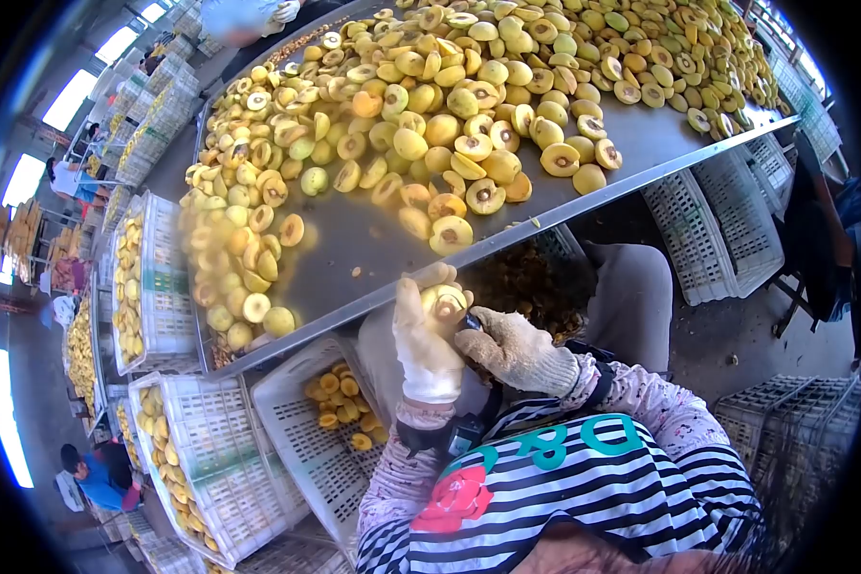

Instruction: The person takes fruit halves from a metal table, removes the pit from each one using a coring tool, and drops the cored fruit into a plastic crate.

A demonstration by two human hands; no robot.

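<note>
My left hand (426, 344), in a pale work glove, grips a halved yellow fruit (445, 303) just below the edge of the steel table (354, 249). Pressed against that fruit's cut face is my right hand (512, 349), in a grey knitted glove, closed on a small dark tool (472, 323) that is mostly hidden. Both hands are held close to my chest, over a striped apron. A heap of halved yellow fruit (430, 115) covers most of the table above them.
A white plastic crate (301, 435) with some fruit halves stands under the table's edge, with fuller crates (177, 450) to its left. Empty white crates (713, 225) sit at the right. Dark pits (526, 282) pile up beneath the table. Other people work at the far left and top.
</note>
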